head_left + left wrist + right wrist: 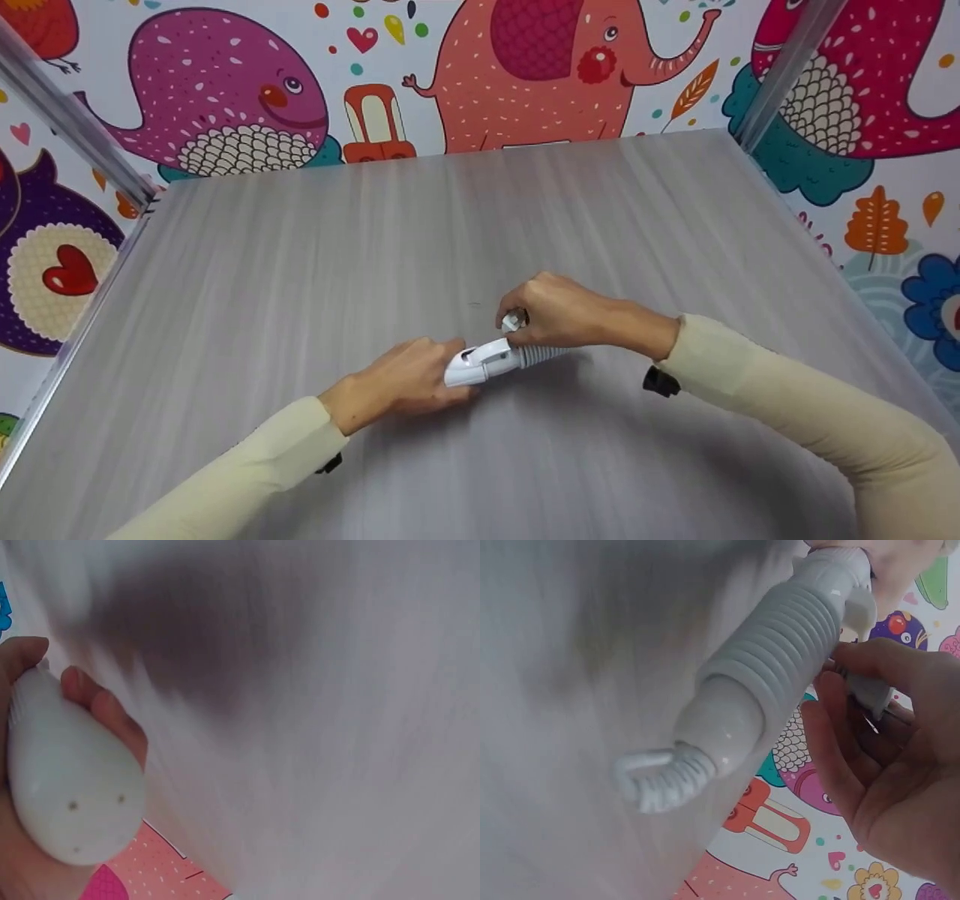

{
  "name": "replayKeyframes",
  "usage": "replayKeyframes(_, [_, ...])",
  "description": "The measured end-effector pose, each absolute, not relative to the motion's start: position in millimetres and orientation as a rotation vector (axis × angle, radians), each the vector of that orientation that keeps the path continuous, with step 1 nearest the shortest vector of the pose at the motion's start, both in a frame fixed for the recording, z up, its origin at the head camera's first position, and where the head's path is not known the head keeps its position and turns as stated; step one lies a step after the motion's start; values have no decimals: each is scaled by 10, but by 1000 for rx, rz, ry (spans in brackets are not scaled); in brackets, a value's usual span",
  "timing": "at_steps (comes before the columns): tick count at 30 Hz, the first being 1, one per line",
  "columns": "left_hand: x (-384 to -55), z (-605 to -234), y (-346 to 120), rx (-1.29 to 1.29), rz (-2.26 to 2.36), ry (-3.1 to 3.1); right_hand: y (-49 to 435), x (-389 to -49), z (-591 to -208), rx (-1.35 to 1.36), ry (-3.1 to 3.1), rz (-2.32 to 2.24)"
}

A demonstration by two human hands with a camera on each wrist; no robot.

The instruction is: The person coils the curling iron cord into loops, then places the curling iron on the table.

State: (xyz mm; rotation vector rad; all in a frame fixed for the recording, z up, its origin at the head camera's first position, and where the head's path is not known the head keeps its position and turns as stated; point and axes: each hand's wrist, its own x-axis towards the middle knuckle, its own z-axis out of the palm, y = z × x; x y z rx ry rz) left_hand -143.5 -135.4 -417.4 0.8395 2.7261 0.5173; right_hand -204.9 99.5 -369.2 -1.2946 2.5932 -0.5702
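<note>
A white plastic device (484, 361) with a smooth rounded head and a ribbed tube is held above the table; its exact kind is unclear. My left hand (416, 379) grips the rounded head (75, 772), which shows small dark holes in the left wrist view. Beyond the ribbed tube (776, 649), a smooth ball-like part (720, 724) ends in a white coiled loop (664, 780). My right hand (566, 311) is beside the tube and pinches a small white piece (513, 322) with a thin metal part. Curled fingers partly hide this piece.
The device hangs over a grey wood-grain table (315, 247). Printed animal panels (540, 82) stand along its back and sides, with metal posts (791, 75) at the rear corners. A black wrist mount (661, 381) sits under the right sleeve.
</note>
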Motion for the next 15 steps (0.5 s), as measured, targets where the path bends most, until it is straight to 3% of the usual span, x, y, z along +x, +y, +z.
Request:
replayKeyframes(7, [-1438,-4185,-1405,776,603,2685,1084,-1967,-3737,-1266,2525,-675])
replayKeyframes(15, [-1450,-4178,-1452,719,663,2663,1094,-1745,-3879,-1703,2789,-508])
